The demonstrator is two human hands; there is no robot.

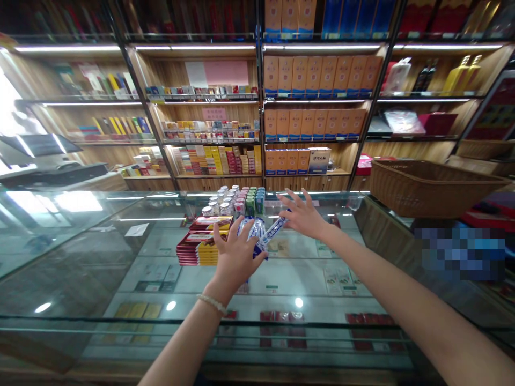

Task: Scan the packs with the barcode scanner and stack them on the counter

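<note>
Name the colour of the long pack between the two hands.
Blue and white; the long pack shows best in the head view.

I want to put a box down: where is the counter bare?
Bare glass left of the red cartons, up to the paper slip, and between the right hand and the basket. Crowded around the cans and blue packs.

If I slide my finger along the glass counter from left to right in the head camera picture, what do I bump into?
White paper slip → stack of red-and-yellow cartons → left hand → right hand → brown wicker basket.
</note>
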